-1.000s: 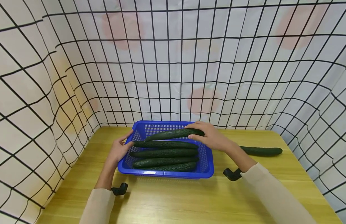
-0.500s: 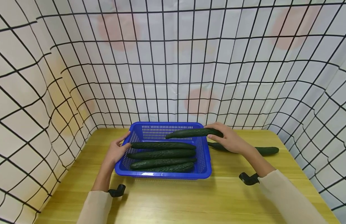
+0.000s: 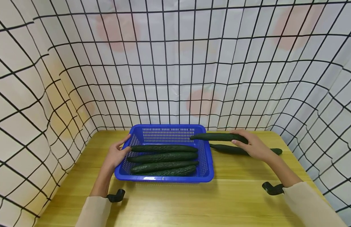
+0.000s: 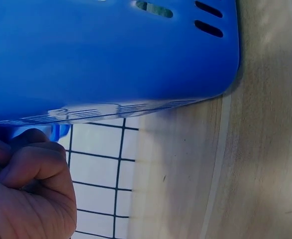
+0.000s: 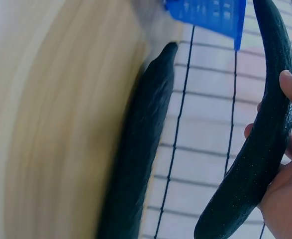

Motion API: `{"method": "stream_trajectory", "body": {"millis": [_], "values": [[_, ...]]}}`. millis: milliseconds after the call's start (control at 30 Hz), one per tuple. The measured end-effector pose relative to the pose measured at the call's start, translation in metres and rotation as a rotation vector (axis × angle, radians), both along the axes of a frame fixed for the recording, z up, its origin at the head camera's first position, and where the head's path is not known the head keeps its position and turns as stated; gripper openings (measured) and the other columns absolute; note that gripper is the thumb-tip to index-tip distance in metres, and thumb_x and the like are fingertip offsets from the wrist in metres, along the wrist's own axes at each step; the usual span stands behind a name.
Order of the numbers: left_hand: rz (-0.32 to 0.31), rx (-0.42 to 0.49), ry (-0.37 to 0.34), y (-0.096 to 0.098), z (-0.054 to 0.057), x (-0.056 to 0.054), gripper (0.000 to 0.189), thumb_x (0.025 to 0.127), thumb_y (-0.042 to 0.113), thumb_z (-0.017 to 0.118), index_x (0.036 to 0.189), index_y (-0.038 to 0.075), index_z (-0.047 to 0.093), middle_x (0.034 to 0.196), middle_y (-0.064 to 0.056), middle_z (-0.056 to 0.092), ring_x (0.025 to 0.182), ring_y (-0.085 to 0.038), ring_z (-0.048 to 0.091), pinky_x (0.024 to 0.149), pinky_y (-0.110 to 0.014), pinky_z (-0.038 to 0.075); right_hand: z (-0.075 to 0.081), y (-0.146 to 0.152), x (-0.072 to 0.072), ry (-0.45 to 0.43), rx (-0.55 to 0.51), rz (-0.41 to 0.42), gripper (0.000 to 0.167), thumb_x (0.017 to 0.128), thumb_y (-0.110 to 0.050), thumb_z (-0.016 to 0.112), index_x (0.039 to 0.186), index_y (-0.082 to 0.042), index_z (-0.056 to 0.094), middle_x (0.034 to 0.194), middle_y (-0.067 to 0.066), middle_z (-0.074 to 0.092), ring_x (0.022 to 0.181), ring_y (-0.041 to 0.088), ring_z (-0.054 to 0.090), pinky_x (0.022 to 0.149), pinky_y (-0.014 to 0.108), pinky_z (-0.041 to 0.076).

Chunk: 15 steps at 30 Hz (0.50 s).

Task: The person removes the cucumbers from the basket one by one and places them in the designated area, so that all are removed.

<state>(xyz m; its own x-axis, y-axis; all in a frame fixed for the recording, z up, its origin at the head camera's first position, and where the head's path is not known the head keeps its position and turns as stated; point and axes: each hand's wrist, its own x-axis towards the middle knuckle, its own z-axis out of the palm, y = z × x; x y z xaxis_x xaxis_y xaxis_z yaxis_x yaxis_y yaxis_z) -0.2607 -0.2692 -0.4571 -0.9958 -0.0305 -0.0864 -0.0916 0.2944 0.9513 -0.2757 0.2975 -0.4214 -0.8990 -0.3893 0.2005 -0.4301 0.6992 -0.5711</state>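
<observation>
My right hand (image 3: 253,146) grips a long dark green cucumber (image 3: 218,136) near its right end. In the head view the cucumber's left tip overlaps the right rim of the blue plastic basket (image 3: 164,178). Thumb and fingers wrap around this cucumber in the right wrist view, where it is held up off the table. Another cucumber (image 3: 229,149) lies on the table right of the basket, partly behind the right hand. My left hand (image 3: 116,155) holds the basket's left rim, its fingers curled over the edge in the left wrist view. Several cucumbers (image 3: 164,156) lie side by side inside the basket.
The wooden table (image 3: 175,201) stretches in front of the basket and to both sides. A white wall covering with a black grid (image 3: 169,75) encloses the back and sides. Dark wrist-worn devices (image 3: 273,188) show near both sleeves.
My right hand has carried the cucumber from over the basket rightward, to above the cucumber on the table. The left hand stays at the basket's left rim.
</observation>
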Motion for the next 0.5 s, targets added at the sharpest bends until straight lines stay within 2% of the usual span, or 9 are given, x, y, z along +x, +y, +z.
{"method": "stream_trajectory", "body": {"millis": [133,300,500], "values": [[0.004,0.007,-0.007,0.000,0.001,0.002,0.066,0.098,0.013,0.059,0.159,0.031,0.041,0.126,-0.033,0.066,0.071,-0.024,0.074,0.061,-0.043,0.064,-0.005,0.020,0.006,-0.004,0.008,-0.039,0.053,0.106,-0.034,0.057,0.151,-0.008,0.049,0.156,0.024,0.044,0.144,0.052,0.036,0.110,0.072,0.033],[0.007,-0.009,-0.008,0.001,0.002,0.002,0.066,0.098,0.014,0.059,0.158,0.033,0.042,0.126,-0.032,0.066,0.072,-0.024,0.075,0.063,-0.044,0.064,-0.015,0.046,0.012,-0.016,0.003,-0.093,0.053,0.105,-0.033,0.059,0.150,-0.005,0.049,0.155,0.027,0.044,0.141,0.055,0.036,0.106,0.074,0.033],[0.014,-0.008,-0.005,0.000,0.002,0.002,0.065,0.098,0.013,0.059,0.158,0.033,0.043,0.122,-0.033,0.068,0.069,-0.024,0.074,0.062,-0.044,0.064,-0.028,0.067,0.019,-0.019,-0.022,-0.105,0.051,0.105,-0.028,0.060,0.148,-0.003,0.050,0.152,0.030,0.045,0.139,0.057,0.036,0.102,0.074,0.034]]}}
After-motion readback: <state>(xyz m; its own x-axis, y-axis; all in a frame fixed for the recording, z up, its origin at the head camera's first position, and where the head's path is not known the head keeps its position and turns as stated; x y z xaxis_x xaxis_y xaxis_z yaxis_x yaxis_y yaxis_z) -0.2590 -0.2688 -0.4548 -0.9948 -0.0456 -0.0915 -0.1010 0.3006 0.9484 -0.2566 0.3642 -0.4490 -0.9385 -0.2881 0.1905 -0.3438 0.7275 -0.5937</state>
